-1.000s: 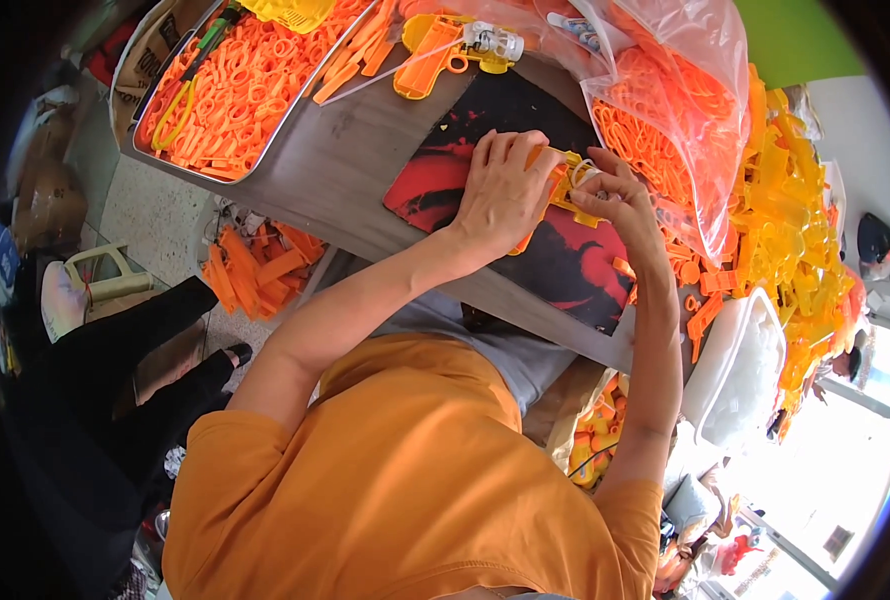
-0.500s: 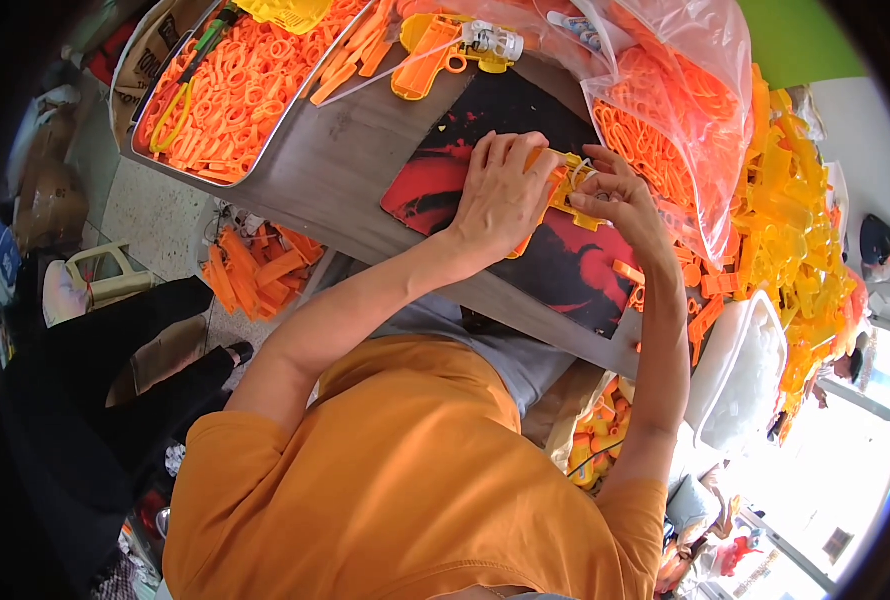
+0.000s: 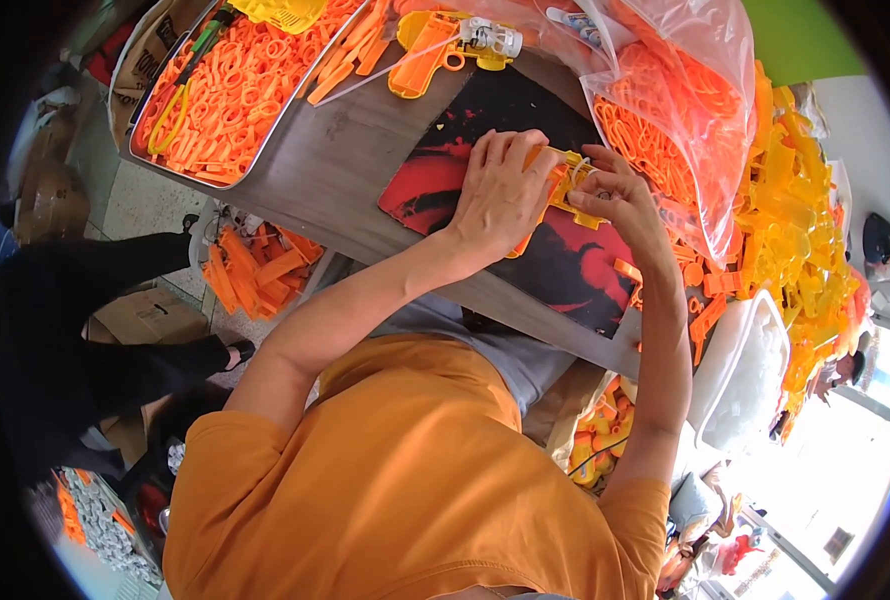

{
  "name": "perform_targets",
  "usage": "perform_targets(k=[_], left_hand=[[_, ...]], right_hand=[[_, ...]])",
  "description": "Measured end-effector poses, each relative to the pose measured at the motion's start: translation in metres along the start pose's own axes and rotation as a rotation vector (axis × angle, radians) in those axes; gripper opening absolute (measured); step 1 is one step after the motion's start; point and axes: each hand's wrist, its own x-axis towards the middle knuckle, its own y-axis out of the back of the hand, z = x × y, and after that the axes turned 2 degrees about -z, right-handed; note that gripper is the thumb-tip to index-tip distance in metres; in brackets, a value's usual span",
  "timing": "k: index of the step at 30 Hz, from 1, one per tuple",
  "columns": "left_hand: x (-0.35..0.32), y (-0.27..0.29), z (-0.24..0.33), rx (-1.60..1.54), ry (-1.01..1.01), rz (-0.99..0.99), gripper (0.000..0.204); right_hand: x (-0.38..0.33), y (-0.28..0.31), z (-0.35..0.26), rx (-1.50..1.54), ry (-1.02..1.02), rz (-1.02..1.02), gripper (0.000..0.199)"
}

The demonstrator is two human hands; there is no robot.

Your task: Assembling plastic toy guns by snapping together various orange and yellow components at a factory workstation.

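A toy gun body of yellow and orange plastic [image 3: 561,190] is held between my two hands over a black and red mat [image 3: 590,275]. My left hand [image 3: 503,195] lies over its left side, fingers closed round it and hiding much of it. At its right end, my right hand [image 3: 620,200] pinches with bent fingers, near a small whitish part; what exactly the fingertips grip is too small to tell. Beyond the mat rests another toy gun half [image 3: 427,65], a yellow shell with an orange piece and a clear barrel section.
A metal tray [image 3: 190,178] of orange parts stands at the far left. To the right are a clear bag [image 3: 710,150] of orange parts, a yellow parts heap [image 3: 790,250] and a white bin [image 3: 740,375]. Someone in dark trousers [image 3: 115,300] is at left.
My hands and the toy gun body stay almost in the same place. At the left, the other person's legs have shifted, uncovering a box and a container of grey and orange parts.
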Motion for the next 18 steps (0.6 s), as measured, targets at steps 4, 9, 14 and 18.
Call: perform_targets(k=[4,9,14,18], left_hand=[[0.000,0.000,0.000,0.005,-0.005,-0.004,0.031],[0.000,0.000,-0.001,0.011,-0.015,-0.009,0.031],[-0.001,0.001,-0.003,0.022,-0.014,0.003,0.030],[0.001,0.002,0.000,-0.027,-0.036,0.003,0.029]], right_hand=[[0.002,0.001,-0.001,0.009,-0.021,-0.052,0.021],[0.008,0.000,0.006,-0.226,0.005,-0.014,0.025],[0.004,-0.007,-0.008,-0.499,0.093,0.064,0.028],[0.000,-0.008,0.003,-0.532,0.135,0.147,0.027]])
